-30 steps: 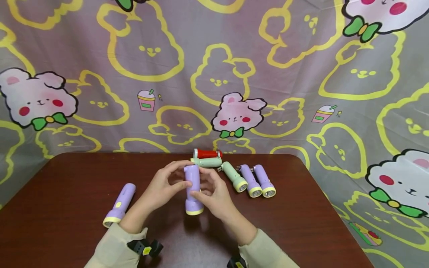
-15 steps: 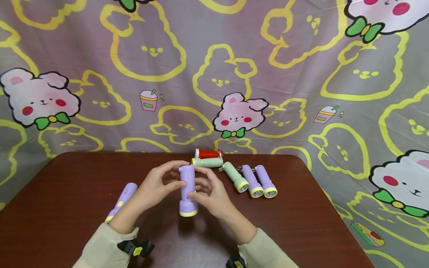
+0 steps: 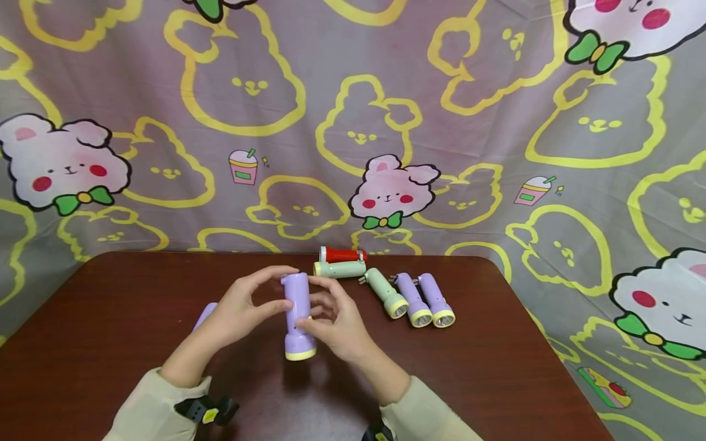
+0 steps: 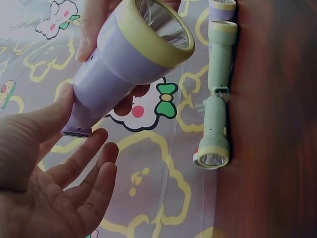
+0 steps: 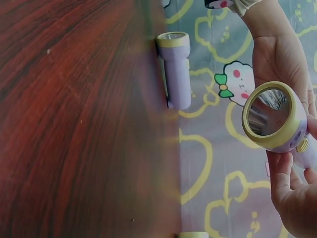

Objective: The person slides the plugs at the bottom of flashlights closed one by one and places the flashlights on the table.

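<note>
A purple flashlight [image 3: 298, 315] with a yellow rim is held above the table, its lens end down and its tail up. Beside its upper body is my left hand [image 3: 238, 309], pinching near the tail with thumb and index finger. My right hand [image 3: 341, 327] grips the same flashlight from the other side, thumb on the lower body. The left wrist view shows the tail end of the flashlight [image 4: 111, 74] between the left thumb and index finger. In the right wrist view the clear lens [image 5: 269, 112] faces the camera, with a yellow switch [image 5: 302, 145] on the side.
Another purple flashlight [image 3: 204, 315] lies at left, partly hidden by my left forearm. At the back lie a red flashlight [image 3: 343, 255] and a green flashlight [image 3: 342, 269]. A second green flashlight [image 3: 387, 294] and two purple flashlights [image 3: 413, 300] lie right of them. A patterned curtain [image 3: 309, 147] hangs behind the table.
Both hands have moved a little to the left together with the purple flashlight. My left forearm now covers more of the flashlight lying at left.
</note>
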`<state>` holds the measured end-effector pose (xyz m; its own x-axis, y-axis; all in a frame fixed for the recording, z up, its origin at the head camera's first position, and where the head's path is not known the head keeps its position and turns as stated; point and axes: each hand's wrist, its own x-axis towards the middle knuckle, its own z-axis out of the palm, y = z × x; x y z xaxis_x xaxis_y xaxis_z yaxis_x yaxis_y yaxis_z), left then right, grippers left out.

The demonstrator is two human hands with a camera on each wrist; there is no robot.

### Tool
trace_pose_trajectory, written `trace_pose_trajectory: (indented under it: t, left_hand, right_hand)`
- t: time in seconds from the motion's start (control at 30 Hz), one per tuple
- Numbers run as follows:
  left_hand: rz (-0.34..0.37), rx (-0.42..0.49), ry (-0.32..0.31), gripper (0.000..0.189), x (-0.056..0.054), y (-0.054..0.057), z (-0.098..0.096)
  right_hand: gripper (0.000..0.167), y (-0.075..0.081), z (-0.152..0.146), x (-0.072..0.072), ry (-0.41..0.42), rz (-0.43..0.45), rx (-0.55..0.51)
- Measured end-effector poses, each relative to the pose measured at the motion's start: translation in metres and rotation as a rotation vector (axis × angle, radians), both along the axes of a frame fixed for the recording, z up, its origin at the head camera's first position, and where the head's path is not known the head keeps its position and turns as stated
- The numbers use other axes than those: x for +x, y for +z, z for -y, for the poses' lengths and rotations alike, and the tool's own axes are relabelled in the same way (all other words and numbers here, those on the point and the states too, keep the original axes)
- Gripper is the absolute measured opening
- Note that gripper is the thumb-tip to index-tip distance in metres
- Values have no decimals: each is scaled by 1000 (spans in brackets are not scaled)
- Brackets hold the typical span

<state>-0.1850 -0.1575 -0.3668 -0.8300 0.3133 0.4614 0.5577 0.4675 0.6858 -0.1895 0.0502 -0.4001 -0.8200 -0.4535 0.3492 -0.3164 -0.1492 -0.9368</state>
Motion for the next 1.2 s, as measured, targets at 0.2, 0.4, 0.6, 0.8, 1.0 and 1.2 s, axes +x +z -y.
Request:
trace_pose_trajectory:
  t: [0.2, 0.4, 0.6, 0.8, 1.0, 1.2]
  left_hand:
    - [-27, -8, 3, 45, 1, -2, 6]
    - [-44, -21, 18, 45, 2, -5, 13]
    - [-37, -44, 41, 46, 4, -6, 20]
    - [-34, -60, 76, 46, 7, -6, 31]
    - [21, -84, 125, 42, 13, 0, 46]
    - [49, -105, 158, 39, 17, 2, 60]
  right_hand:
    - [63, 0, 5, 1, -14, 23, 29]
    - [63, -1, 12, 2, -17, 36, 35]
    - [63, 0, 18, 4, -25, 57, 47]
    - [61, -2, 21, 4, -28, 69, 58]
    - [61, -5, 24, 3, -49, 62, 80]
    - [64, -8, 28, 3, -40, 65, 101]
